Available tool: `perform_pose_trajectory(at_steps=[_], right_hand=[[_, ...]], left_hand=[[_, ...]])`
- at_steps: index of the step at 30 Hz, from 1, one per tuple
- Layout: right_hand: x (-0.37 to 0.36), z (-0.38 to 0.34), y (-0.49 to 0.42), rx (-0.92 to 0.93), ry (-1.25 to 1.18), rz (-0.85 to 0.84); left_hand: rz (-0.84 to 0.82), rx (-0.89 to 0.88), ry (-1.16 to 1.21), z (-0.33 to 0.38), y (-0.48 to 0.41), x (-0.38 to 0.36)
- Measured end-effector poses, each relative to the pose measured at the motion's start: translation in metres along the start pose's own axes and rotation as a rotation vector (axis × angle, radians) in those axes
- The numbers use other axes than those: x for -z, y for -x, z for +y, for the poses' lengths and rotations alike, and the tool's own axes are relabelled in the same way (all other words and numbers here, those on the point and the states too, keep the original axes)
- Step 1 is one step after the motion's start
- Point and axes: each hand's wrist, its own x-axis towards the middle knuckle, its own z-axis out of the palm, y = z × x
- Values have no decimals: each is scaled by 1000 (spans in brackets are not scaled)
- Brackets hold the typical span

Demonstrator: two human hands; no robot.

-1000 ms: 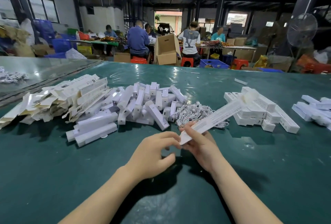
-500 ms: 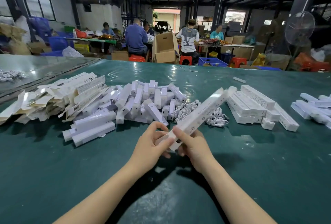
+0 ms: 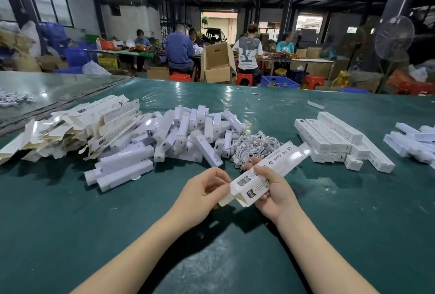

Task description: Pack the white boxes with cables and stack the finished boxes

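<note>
A long white box (image 3: 268, 171) slants from my hands up to the right, its printed side facing up. My right hand (image 3: 274, 190) grips it near the lower end, thumb on top. My left hand (image 3: 202, 190) pinches the open end flap of that box. Just behind the hands lies a tangle of white cables (image 3: 254, 146). Finished white boxes (image 3: 334, 138) are stacked at the right. A heap of white inner trays (image 3: 188, 133) lies in the middle, and flat unfolded boxes (image 3: 77, 124) pile up at the left.
The green table (image 3: 94, 223) spreads under everything. More white boxes (image 3: 414, 140) lie at the far right edge. One stray white piece (image 3: 316, 104) lies further back. People sit at tables beyond, beside an open cardboard carton (image 3: 217, 63) and a standing fan (image 3: 394, 39).
The box has turned so its printed side faces up and has dropped lower. My left hand has gone from the box's side to its end flap, which now stands open.
</note>
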Motion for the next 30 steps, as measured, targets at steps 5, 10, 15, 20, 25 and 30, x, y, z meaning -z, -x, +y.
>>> perform_pose_trajectory(at_steps=[5,10,15,20,25,30], right_hand=[[-1,-1,-4,75,-105,23],[-8,0,-2,115,-193,99],[-10,4,-3,5,-138,137],[-11,5,0,-44,-124,41],[-11,4,2,15,-155,46],[-10,4,2,49,-109,5]], left_hand=[[47,-261,-236,2,3,-4],[24,-507,-468,4,3,-4],[61,-543,-538,6,5,-5],[59,-370,-355,2,3,1],[129,-131,-63,6,0,-2],[84,88,277,9,0,-5]])
